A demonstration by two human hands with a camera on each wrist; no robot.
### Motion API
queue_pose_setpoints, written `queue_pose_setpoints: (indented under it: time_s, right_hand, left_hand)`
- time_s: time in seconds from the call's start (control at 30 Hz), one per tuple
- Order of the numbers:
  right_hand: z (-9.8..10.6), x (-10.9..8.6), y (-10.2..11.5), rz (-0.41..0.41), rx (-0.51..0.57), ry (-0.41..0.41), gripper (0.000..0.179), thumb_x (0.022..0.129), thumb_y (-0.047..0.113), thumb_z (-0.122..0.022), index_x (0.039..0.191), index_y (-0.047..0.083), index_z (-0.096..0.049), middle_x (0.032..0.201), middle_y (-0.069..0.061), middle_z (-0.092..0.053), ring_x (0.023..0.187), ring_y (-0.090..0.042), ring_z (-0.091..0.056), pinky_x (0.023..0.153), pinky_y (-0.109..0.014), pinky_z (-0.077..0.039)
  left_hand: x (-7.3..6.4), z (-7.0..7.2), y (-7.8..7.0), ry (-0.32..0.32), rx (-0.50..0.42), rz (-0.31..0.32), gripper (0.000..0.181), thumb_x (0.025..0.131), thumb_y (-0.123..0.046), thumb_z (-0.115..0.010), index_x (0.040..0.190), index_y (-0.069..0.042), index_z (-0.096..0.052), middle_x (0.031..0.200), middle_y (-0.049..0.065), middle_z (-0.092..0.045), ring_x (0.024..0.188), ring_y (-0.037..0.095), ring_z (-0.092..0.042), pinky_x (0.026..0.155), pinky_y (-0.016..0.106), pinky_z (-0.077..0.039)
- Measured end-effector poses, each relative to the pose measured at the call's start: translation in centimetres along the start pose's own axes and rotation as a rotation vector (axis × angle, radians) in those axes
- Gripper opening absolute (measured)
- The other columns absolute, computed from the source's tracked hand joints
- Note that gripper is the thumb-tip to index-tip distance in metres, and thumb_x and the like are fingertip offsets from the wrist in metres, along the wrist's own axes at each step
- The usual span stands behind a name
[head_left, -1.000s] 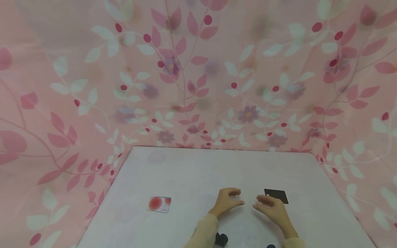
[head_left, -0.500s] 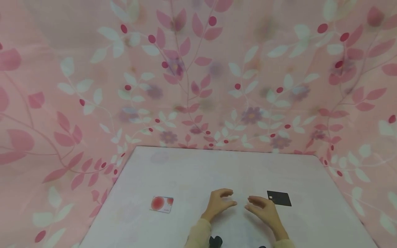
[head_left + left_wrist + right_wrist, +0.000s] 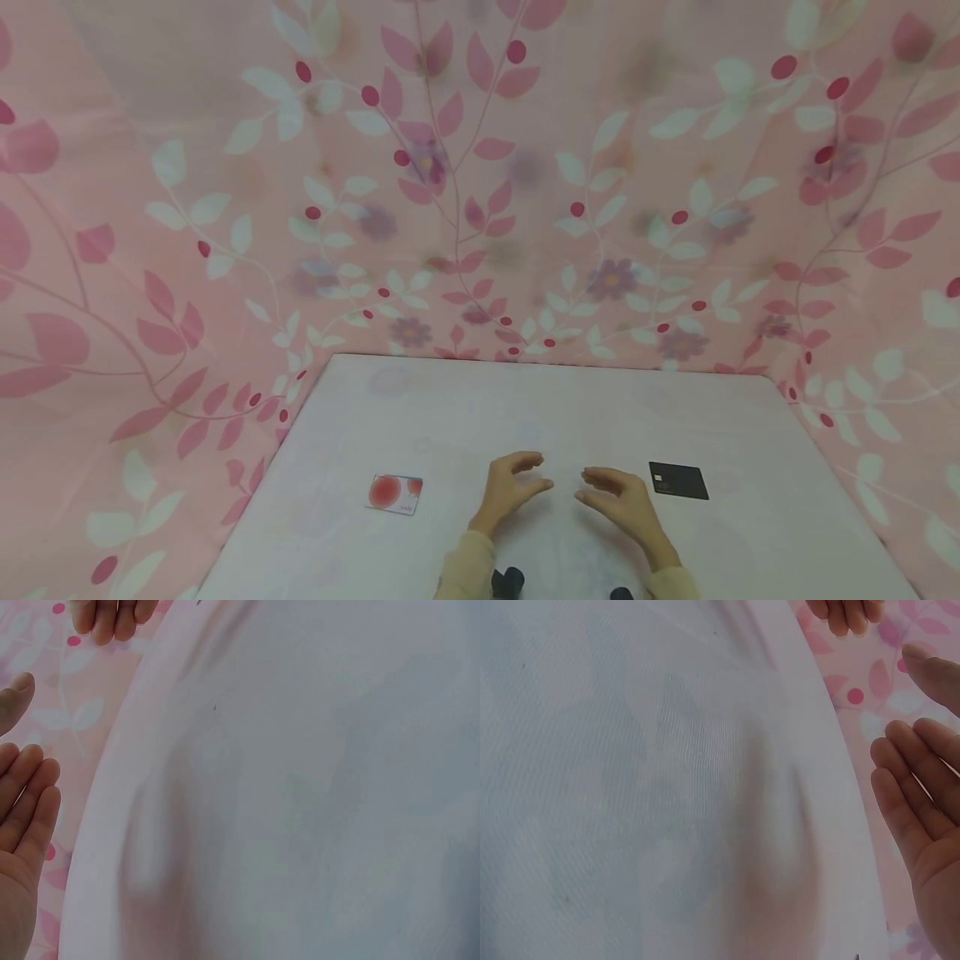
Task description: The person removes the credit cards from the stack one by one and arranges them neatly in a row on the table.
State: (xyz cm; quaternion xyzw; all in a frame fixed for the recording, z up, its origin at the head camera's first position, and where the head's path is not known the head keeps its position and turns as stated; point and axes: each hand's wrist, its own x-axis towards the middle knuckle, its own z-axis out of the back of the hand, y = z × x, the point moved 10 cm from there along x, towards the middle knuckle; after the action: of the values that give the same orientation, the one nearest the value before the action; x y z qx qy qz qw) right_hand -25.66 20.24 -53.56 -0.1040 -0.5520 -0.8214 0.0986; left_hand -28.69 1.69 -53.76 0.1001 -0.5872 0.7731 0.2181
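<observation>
Both hands hover over the white table, palms facing each other across a small gap, fingers relaxed and holding nothing. The left hand [image 3: 510, 492] is left of the gap; its palm and fingers [image 3: 30, 817] show at the left edge of the left wrist view. The right hand [image 3: 621, 504] faces it, nearest to a black card [image 3: 679, 482] with a pale chip, which lies flat just beyond it, untouched. Fingers and thumb of the right hand [image 3: 922, 817] appear in the right wrist view. Well left of the left hand lies a white card [image 3: 394, 494] with red circles.
A white table [image 3: 525, 400] spreads under the hands, its far edge meeting pink floral cloth [image 3: 480, 208] at the back and sides. Dark rounded pieces [image 3: 508, 582] sit by the left sleeve [image 3: 467, 567]; another dark piece [image 3: 622, 593] is near the right sleeve [image 3: 672, 583].
Both hands have shifted left, away from the black card, which the right hand partly covered before. The head view has turned slightly left. The cards lie as before.
</observation>
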Motion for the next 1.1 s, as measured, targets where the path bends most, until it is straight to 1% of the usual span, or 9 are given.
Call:
queue_pose_setpoints:
  time_s: [0.2,0.27,0.37,0.43,0.53,0.67,0.8,0.97,1.1]
  right_hand:
    - [-1.1,0.8,0.5,0.014,0.031,0.026,0.038,0.071,0.006,-0.08,0.103,-0.008,-0.065,0.098,-0.016,-0.07,0.09,-0.024,-0.068,0.082,-0.028,-0.054]
    - [-1.5,1.0,0.9,0.029,0.035,0.03,0.038,0.071,0.005,-0.08,0.103,-0.009,-0.065,0.098,-0.017,-0.07,0.089,-0.025,-0.068,0.081,-0.03,-0.054]
    - [-1.9,1.2,2.0,0.064,0.033,0.03,0.036,0.071,0.002,-0.079,0.102,-0.011,-0.065,0.096,-0.019,-0.069,0.088,-0.029,-0.067,0.08,-0.034,-0.055]
    - [-2.2,1.4,2.9,0.079,0.033,0.032,0.034,0.071,-0.001,-0.078,0.101,-0.011,-0.065,0.095,-0.021,-0.069,0.087,-0.033,-0.067,0.08,-0.038,-0.055]
    - [-2.6,1.5,4.4,0.09,0.052,0.052,0.032,0.071,-0.005,-0.076,0.099,-0.012,-0.064,0.095,-0.026,-0.067,0.086,-0.041,-0.065,0.08,-0.045,-0.053]
    - [-3.4,1.8,5.3,0.056,0.072,0.093,0.031,0.072,-0.006,-0.075,0.1,-0.013,-0.064,0.096,-0.029,-0.066,0.089,-0.045,-0.063,0.082,-0.048,-0.052]
    - [-4.1,2.0,5.3,0.04,0.074,0.122,0.031,0.073,-0.004,-0.075,0.101,-0.013,-0.063,0.097,-0.029,-0.066,0.09,-0.045,-0.063,0.083,-0.048,-0.051]
    - [-5.2,2.1,5.5,0.067,0.093,0.161,0.032,0.075,-0.003,-0.074,0.102,-0.015,-0.062,0.097,-0.03,-0.065,0.09,-0.047,-0.062,0.082,-0.05,-0.051]
    - [-6.2,2.1,5.4,0.046,0.113,0.195,0.033,0.075,-0.001,-0.074,0.103,-0.015,-0.062,0.099,-0.031,-0.064,0.092,-0.047,-0.062,0.083,-0.051,-0.05]
  left_hand:
    - [-0.2,1.1,0.0,-0.015,0.019,-0.003,0.037,0.072,-0.009,-0.081,0.103,0.006,-0.067,0.098,0.016,-0.07,0.091,0.031,-0.067,0.084,0.039,-0.053]
    - [-0.3,1.5,-0.2,-0.026,0.037,-0.039,0.037,0.071,-0.01,-0.081,0.101,0.007,-0.067,0.097,0.015,-0.07,0.09,0.027,-0.067,0.083,0.035,-0.054]
    - [-0.6,2.2,-0.9,-0.054,0.057,-0.136,0.036,0.072,-0.01,-0.08,0.1,0.008,-0.066,0.095,0.014,-0.071,0.088,0.021,-0.068,0.08,0.03,-0.054]
    - [-0.7,2.6,-1.1,-0.067,0.06,-0.162,0.037,0.073,-0.012,-0.08,0.1,0.009,-0.066,0.095,0.014,-0.071,0.088,0.02,-0.068,0.079,0.029,-0.054]
    - [-0.9,3.2,-0.6,-0.073,0.054,-0.118,0.037,0.073,-0.015,-0.08,0.101,0.007,-0.067,0.097,0.014,-0.071,0.089,0.024,-0.068,0.081,0.034,-0.054]
    - [-1.2,4.0,0.6,-0.079,0.059,0.008,0.037,0.072,-0.011,-0.081,0.102,0.006,-0.067,0.098,0.015,-0.07,0.091,0.032,-0.067,0.084,0.043,-0.053]
    - [-1.6,5.0,1.0,-0.1,0.07,0.056,0.036,0.07,-0.002,-0.08,0.102,0.009,-0.066,0.098,0.019,-0.07,0.091,0.037,-0.066,0.085,0.048,-0.051]
    - [-1.9,6.7,-0.2,-0.125,0.096,0.072,0.034,0.069,0.005,-0.078,0.1,0.012,-0.065,0.097,0.023,-0.068,0.09,0.04,-0.065,0.084,0.05,-0.05]
    - [-2.2,8.5,-2.1,-0.15,0.112,0.031,0.033,0.068,0.005,-0.078,0.098,0.011,-0.065,0.095,0.025,-0.068,0.087,0.042,-0.064,0.081,0.051,-0.051]
